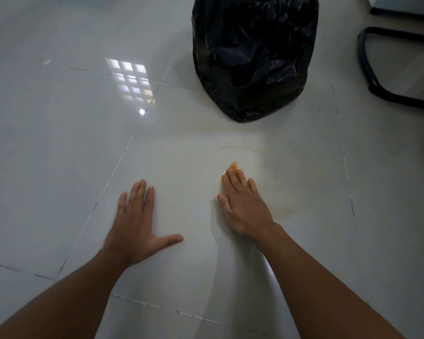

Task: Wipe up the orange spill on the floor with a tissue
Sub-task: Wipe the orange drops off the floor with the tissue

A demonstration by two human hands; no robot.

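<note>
My right hand presses flat on a tissue on the glossy white floor tiles. Only the tissue's orange-soaked tip shows past my fingertips; the rest lies hidden under the palm. Faint orange smears ring the tile to the right of that hand and curve above it. My left hand rests flat on the floor to the left, fingers spread, holding nothing.
A bin lined with a black plastic bag stands on the floor just beyond the smears. A black tubular chair base sits at the upper right. A window's reflection glares on the tiles at the upper left.
</note>
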